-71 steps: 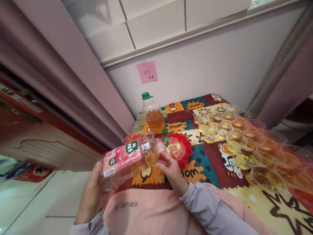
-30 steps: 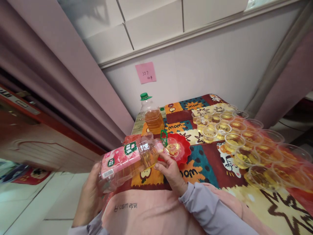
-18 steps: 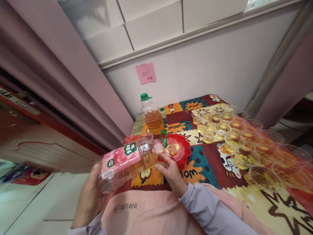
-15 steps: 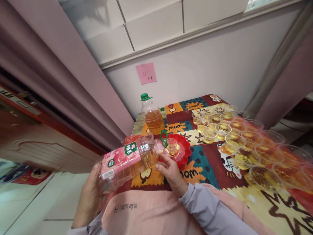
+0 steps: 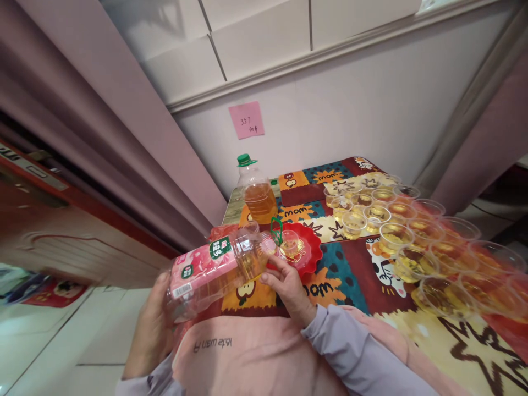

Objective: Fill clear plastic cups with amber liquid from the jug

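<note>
A clear plastic juice bottle (image 5: pixel 206 264) with a pink label lies tilted, nearly on its side, amber liquid in its lower side toward the neck. My left hand (image 5: pixel 150 324) grips it round the base. At the neck, the fingers and thumb of my right hand (image 5: pixel 289 286) hold the bottle from below. A green loop handle (image 5: pixel 276 231) sticks up at its neck. Just past the mouth, a small clear cup (image 5: pixel 291 245) with some yellow liquid stands on a red scalloped plate (image 5: pixel 314 256). Whether liquid is flowing cannot be made out.
Several clear cups (image 5: pixel 396 236) of yellow liquid crowd the table's right side. A larger bottle (image 5: pixel 259 201) with a green cap stands behind the plate. Another cup rim (image 5: pixel 249 226) shows behind the held bottle. The patterned tablecloth (image 5: pixel 342 269) meets the wall behind; a wooden door (image 5: pixel 82 247) is at left.
The bottle and both hands stay in nearly the same place. The liquid at the neck looks slightly shifted, and the view has moved a little.
</note>
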`<state>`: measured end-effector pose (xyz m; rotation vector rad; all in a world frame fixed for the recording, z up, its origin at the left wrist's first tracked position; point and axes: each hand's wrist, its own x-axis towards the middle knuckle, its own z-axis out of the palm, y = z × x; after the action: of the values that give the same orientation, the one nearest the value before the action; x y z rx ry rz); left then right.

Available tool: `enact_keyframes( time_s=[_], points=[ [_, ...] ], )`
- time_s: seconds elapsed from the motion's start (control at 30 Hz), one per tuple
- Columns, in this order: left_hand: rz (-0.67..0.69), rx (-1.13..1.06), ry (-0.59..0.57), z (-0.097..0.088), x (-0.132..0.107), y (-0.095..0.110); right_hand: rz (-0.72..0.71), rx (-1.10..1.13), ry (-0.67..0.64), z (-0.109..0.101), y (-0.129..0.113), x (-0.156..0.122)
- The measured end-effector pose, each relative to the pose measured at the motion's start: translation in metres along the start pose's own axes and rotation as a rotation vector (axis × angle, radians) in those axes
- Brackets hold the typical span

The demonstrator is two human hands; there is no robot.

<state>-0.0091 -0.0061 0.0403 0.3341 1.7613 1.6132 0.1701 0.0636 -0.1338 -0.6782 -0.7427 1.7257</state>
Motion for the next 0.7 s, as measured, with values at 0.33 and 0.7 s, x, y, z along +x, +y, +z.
enact_keyframes(
  time_s=[0.33,0.7],
  points=[
    [0.010,0.034,-0.010,-0.005,0.003,-0.006,-0.010,0.013,0.005,0.000,0.001,0.000],
    [-0.014,-0.280,-0.194,-0.010,0.034,-0.070,-0.225,-0.086,0.004,-0.001,-0.018,-0.003]
  ],
)
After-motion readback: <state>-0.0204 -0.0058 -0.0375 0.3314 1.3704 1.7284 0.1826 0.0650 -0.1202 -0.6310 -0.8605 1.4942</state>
